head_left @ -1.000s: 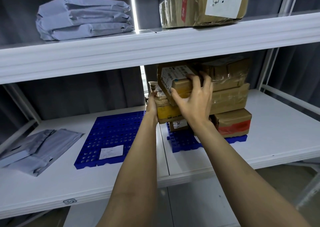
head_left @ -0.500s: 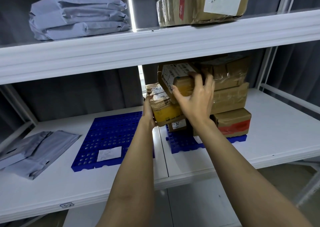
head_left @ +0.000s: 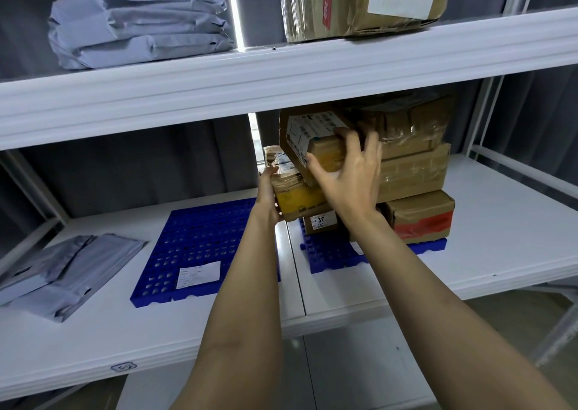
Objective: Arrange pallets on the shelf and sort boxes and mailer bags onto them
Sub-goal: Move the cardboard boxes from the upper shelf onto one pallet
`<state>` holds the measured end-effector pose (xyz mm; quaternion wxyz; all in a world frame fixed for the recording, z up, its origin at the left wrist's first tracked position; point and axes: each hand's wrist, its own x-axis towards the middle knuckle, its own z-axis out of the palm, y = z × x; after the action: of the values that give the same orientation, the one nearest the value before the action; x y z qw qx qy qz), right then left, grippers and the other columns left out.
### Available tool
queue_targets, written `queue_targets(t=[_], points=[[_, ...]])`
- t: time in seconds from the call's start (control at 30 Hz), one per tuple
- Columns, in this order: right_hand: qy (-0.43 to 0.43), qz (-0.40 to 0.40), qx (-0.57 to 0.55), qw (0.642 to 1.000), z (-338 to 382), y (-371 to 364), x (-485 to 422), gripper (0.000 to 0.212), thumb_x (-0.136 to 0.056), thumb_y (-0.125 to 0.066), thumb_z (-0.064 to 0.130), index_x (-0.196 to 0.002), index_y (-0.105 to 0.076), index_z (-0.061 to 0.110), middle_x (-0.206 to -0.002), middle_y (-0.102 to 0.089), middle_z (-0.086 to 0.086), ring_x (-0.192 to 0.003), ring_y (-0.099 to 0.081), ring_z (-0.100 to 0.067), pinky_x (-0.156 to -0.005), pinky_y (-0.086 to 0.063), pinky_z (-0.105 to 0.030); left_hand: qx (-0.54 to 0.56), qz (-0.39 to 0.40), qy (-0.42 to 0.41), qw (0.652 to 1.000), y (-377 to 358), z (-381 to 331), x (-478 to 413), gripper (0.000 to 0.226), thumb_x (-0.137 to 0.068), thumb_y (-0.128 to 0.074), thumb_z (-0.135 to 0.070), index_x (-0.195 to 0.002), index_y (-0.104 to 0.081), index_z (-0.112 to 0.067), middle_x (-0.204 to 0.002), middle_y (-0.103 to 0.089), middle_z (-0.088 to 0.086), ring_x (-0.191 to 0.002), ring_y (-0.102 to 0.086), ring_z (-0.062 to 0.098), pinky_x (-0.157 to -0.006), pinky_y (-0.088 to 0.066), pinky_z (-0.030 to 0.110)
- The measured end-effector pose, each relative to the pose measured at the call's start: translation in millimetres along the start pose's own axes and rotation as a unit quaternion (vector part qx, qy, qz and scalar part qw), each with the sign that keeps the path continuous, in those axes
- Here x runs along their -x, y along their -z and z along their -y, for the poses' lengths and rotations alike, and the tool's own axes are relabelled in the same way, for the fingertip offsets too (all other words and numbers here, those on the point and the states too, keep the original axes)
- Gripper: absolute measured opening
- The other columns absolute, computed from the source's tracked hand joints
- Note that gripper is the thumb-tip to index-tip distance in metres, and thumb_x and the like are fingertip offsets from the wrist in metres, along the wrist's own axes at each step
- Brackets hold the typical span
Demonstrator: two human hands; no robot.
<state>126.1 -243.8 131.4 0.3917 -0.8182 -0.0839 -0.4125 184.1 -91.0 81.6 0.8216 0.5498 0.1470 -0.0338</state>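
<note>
On the middle shelf point(head_left: 500, 253) two blue pallets lie side by side. The left pallet point(head_left: 200, 247) is bare except for a white label. The right pallet point(head_left: 331, 259) carries a stack of taped cardboard boxes point(head_left: 416, 171). My right hand point(head_left: 347, 175) grips a small tilted box with a white label point(head_left: 309, 134) at the top left of the stack. My left hand point(head_left: 269, 190) holds the left side of a yellow-taped box point(head_left: 297, 196) just below it. A red-taped box point(head_left: 422, 215) sits at the stack's bottom right.
Grey mailer bags point(head_left: 62, 272) lie flat at the left end of the middle shelf. On the upper shelf point(head_left: 281, 74) sit a folded pile of grey mailer bags point(head_left: 137, 24) and a large taped box point(head_left: 362, 2). White uprights stand at the right.
Both hands have shifted slightly up and right against the stack, and the yellow-taped box and the tilted labelled box have been pushed a little closer to the other boxes.
</note>
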Motion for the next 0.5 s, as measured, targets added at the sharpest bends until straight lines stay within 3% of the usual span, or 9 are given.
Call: queue_targets(t=[0.2,0.3,0.43,0.5], points=[[0.011,-0.005,0.003,1.0,-0.7,-4.4,-1.1,0.062,-0.079,-0.066,0.051,-0.124,-0.055,0.009,-0.134,-0.044,-0.02,-0.124,-0.041,-0.033,-0.095,-0.042,-0.04,0.016,0.024,0.007,1.0,-6.3,-4.6,5.6,0.07,-0.088,-0.033,-0.066,-0.124,-0.063,-0.014,-0.116,-0.067,0.019,-0.097,-0.066,0.035,-0.074,-0.055,0.042],[0.014,-0.002,0.007,1.0,0.7,-6.2,-1.1,0.062,-0.08,-0.066,0.051,-0.125,-0.054,0.011,-0.135,-0.043,-0.019,-0.125,-0.039,-0.032,-0.096,-0.041,-0.037,0.022,0.009,-0.006,1.0,-4.9,-2.8,6.8,0.072,-0.087,-0.032,-0.068,-0.123,-0.063,-0.014,-0.118,-0.066,0.019,-0.104,-0.064,0.037,-0.08,-0.055,0.045],[0.015,-0.005,0.011,1.0,4.0,-10.3,-1.7,0.063,-0.079,-0.065,0.052,-0.123,-0.055,0.009,-0.132,-0.045,-0.021,-0.123,-0.041,-0.034,-0.095,-0.044,-0.043,0.027,0.001,-0.033,0.999,-1.9,-1.2,5.9,0.07,-0.09,-0.029,-0.066,-0.121,-0.065,-0.014,-0.113,-0.068,0.018,-0.104,-0.064,0.036,-0.081,-0.055,0.044],[0.015,-0.012,0.01,1.0,5.0,-11.4,-1.9,0.062,-0.079,-0.066,0.052,-0.121,-0.057,0.007,-0.129,-0.047,-0.022,-0.12,-0.043,-0.035,-0.093,-0.046,-0.045,0.014,-0.023,-0.035,0.999,0.5,-0.4,5.4,0.071,-0.086,-0.033,-0.068,-0.116,-0.068,-0.015,-0.109,-0.071,0.016,-0.103,-0.065,0.036,-0.089,-0.053,0.048]])
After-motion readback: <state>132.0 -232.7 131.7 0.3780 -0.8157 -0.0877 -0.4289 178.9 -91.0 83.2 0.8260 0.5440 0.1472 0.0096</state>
